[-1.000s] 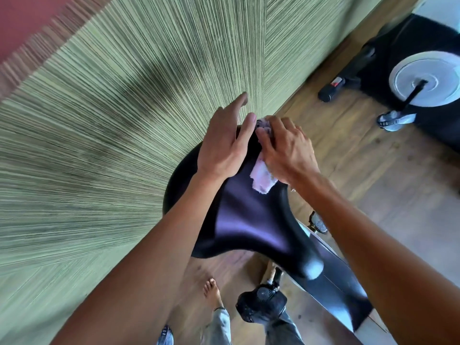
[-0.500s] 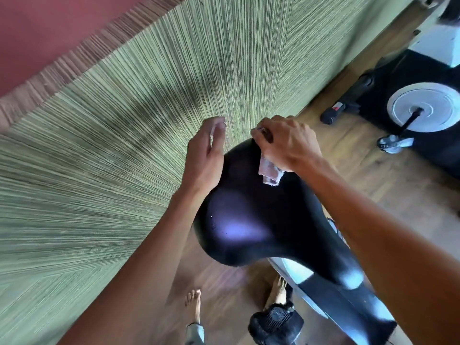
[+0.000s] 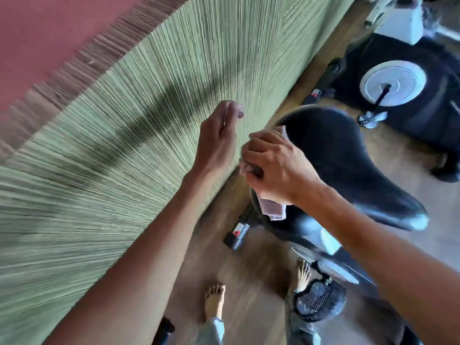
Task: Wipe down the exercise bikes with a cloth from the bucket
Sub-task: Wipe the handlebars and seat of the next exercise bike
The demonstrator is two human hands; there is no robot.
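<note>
The black bike saddle [image 3: 333, 155] fills the middle right of the head view. My right hand [image 3: 273, 165] grips a pale pink cloth [image 3: 272, 207] against the saddle's wide rear left edge; the cloth hangs out below my palm. My left hand [image 3: 219, 138] hovers in the air just left of the saddle, fingers loosely bent, touching nothing. The bike's black frame and a pedal [image 3: 316, 297] show below the saddle. No bucket is in view.
A green striped wall [image 3: 112, 158] runs close along the left. A second exercise bike with a white flywheel disc [image 3: 393, 83] stands at the upper right on the wooden floor [image 3: 249, 282]. My bare feet [image 3: 215, 300] stand below the saddle.
My left hand has lifted off the saddle and moved left. My right hand has slid the cloth from the saddle's top round to its rear left edge. The view has swung left.
</note>
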